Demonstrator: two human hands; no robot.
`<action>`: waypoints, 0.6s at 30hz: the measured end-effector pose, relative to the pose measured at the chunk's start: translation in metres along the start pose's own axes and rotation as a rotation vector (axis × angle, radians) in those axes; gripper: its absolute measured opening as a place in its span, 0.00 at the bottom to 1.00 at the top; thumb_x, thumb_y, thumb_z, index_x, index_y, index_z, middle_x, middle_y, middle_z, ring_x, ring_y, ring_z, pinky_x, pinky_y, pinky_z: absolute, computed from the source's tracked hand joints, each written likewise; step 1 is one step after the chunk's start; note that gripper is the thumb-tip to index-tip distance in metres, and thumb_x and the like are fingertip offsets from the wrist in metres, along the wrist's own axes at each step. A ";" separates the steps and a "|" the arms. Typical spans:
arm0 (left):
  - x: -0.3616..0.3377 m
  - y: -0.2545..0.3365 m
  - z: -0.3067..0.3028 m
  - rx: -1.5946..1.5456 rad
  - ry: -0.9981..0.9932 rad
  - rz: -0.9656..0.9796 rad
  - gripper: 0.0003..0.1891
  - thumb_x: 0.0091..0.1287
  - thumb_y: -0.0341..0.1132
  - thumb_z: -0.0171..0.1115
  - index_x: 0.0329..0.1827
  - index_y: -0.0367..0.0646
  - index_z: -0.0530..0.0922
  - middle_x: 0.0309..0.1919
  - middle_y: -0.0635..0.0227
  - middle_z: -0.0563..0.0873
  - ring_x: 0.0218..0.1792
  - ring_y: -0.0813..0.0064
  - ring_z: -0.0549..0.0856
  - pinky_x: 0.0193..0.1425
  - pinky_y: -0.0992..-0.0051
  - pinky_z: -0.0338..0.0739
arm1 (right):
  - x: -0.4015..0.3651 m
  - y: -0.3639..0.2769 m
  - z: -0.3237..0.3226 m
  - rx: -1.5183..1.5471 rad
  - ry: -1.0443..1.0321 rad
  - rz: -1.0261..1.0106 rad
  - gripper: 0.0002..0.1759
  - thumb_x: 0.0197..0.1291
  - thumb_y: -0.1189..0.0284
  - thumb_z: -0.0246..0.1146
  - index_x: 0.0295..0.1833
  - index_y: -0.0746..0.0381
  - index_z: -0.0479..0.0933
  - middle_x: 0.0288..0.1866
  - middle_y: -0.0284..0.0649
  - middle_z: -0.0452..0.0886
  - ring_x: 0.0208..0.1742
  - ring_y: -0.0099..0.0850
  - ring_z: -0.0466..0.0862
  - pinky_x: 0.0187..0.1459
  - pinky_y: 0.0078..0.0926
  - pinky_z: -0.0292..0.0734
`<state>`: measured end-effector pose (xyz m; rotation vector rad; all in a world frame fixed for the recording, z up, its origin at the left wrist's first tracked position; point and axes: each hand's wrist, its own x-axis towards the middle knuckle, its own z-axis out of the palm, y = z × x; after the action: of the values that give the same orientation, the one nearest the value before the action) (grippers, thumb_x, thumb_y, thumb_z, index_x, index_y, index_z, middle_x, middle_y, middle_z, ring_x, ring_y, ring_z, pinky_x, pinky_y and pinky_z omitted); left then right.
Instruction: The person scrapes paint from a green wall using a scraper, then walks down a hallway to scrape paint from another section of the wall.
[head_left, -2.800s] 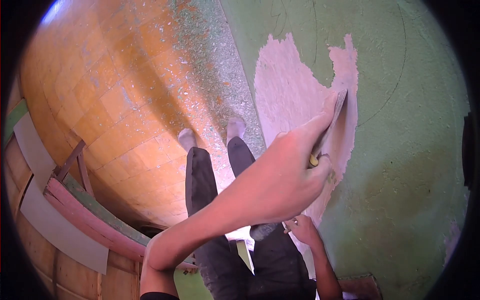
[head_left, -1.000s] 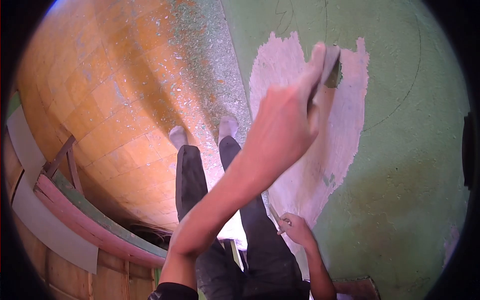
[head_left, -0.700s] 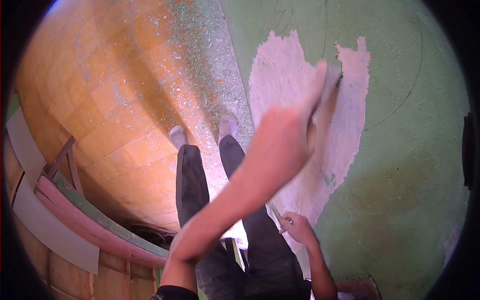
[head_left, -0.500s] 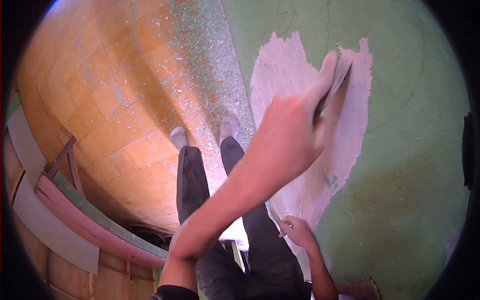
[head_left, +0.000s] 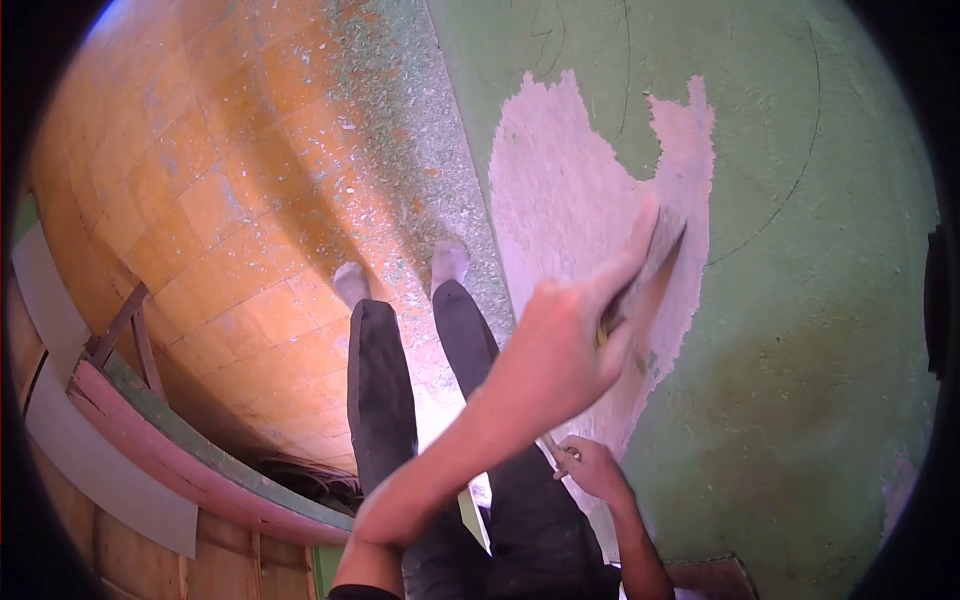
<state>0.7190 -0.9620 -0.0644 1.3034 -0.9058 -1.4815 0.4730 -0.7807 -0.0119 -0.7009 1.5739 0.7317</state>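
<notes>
My left hand reaches across my body to the green painted wall at the right. It is closed round a scraper, with the index finger stretched along the grey blade. The blade overlaps a ragged, pale stripped patch, below a tongue of green paint. Lower down, near my thigh, my right hand is closed on a thin, narrow tool, mostly hidden by the fingers, at the lower part of the pale patch.
Paint flakes lie thickly along the foot of the wall and thinly over the orange tiled floor. My feet stand among them. A curved pink and green edge with a wooden brace is at the lower left.
My left hand has drawn the scraper down the pale patch, away from its top edge. My right hand stays nearly where it was. The view has shifted slightly.
</notes>
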 end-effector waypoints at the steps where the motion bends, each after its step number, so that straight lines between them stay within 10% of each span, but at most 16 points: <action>1: 0.016 0.009 -0.016 0.041 -0.037 -0.029 0.45 0.55 0.18 0.55 0.82 0.53 0.65 0.20 0.55 0.68 0.20 0.68 0.71 0.34 0.75 0.74 | 0.004 0.003 0.000 0.020 -0.008 -0.006 0.14 0.70 0.66 0.62 0.46 0.68 0.81 0.35 0.46 0.88 0.38 0.35 0.93 0.40 0.33 0.82; 18: 0.013 0.004 -0.020 0.036 -0.047 -0.061 0.44 0.56 0.23 0.57 0.82 0.55 0.65 0.19 0.57 0.66 0.21 0.72 0.69 0.34 0.75 0.75 | 0.001 0.006 0.006 0.047 -0.015 0.009 0.14 0.69 0.67 0.63 0.48 0.68 0.82 0.35 0.47 0.89 0.37 0.35 0.93 0.41 0.33 0.83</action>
<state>0.7391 -0.9743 -0.0676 1.3372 -0.9346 -1.5554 0.4717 -0.7718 -0.0133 -0.6526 1.5762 0.7027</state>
